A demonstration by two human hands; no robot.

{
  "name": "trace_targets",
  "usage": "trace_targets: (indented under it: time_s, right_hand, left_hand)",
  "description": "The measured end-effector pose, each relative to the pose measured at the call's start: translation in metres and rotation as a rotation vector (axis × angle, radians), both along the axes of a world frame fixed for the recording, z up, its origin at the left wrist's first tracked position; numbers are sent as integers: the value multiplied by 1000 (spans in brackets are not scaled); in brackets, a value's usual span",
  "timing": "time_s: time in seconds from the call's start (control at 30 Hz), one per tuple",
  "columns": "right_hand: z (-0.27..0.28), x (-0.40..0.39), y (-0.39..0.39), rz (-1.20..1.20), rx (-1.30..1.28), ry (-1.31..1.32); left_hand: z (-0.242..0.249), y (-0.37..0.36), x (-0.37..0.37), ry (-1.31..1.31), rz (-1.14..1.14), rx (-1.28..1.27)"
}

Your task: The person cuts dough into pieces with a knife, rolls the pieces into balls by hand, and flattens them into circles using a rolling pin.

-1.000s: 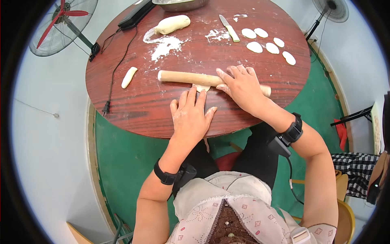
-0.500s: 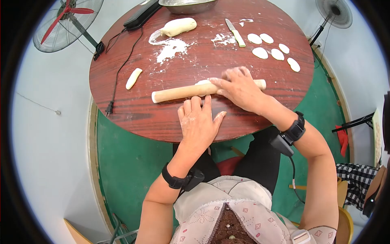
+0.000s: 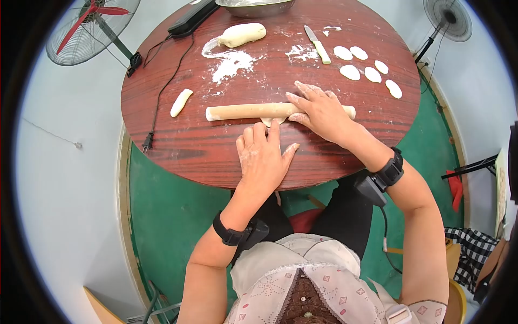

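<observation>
A wooden rolling pin [image 3: 243,112] lies across the table in front of me, over a small flat piece of dough [image 3: 276,122] whose near edge shows below it. My right hand [image 3: 324,110] rests on the pin's right part, palm down, its fingers stretched out past the far side. Just below the pin is my left hand [image 3: 263,154], with thumb and index finger apart. Its index fingertip touches the dough's near edge. The dough under the pin is hidden.
Several flat dough rounds [image 3: 350,72] lie at the right. Farther back are a knife [image 3: 317,45], spilled flour [image 3: 233,66], a large dough lump [image 3: 243,35] and a metal bowl [image 3: 256,7]. At the left lie a dough strip [image 3: 182,102] and a black cable [image 3: 162,97].
The rolling pin has turned level and its left end has moved away from me, baring the dough's near edge. My right hand's fingers have stretched forward over it. My left hand has barely moved.
</observation>
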State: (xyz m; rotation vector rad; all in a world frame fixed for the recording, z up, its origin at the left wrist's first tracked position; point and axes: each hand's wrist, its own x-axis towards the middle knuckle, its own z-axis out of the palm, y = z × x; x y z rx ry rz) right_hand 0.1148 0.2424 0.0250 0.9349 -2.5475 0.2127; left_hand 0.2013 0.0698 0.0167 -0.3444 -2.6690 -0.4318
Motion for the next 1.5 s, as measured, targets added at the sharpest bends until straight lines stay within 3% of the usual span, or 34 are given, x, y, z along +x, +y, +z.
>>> trace_targets:
  time_s: [0.1,0.2,0.3,0.43,0.53,0.63,0.73,0.9,1.0,1.1,1.2,1.5]
  right_hand:
    - [11,-7,-6,-47,13,-252]
    - [1,-8,2,-8,-86,-86]
    - [6,-1,24,-107,-146,-96]
    - [16,23,41,18,-152,-90]
    - [14,34,31,65,-20,-137]
    - [4,16,20,-37,21,49]
    - [-3,-20,20,-182,54,38]
    - [-2,21,18,-62,-35,-56]
    - [-9,48,17,-78,-49,28]
    - [-13,37,13,-131,-26,195]
    - [-15,19,12,-159,-74,95]
    - [-6,6,23,56,-91,108]
  left_hand:
    - [0,1,-6,8,-15,-42]
    - [6,-2,-14,-66,-51,-10]
    - [17,-8,-8,-108,-141,12]
    - [12,-17,-1,-93,-226,19]
    - [13,-17,6,-103,-184,-9]
    - [9,-14,6,-77,-145,-2]
    - [10,-11,7,-74,-136,-13]
    - [4,-9,7,17,-206,-80]
    - [0,-4,9,24,-194,-81]
    - [4,-1,12,-12,-154,-70]
    - [3,-1,12,-2,-137,-52]
    - [1,-5,13,8,-153,-47]
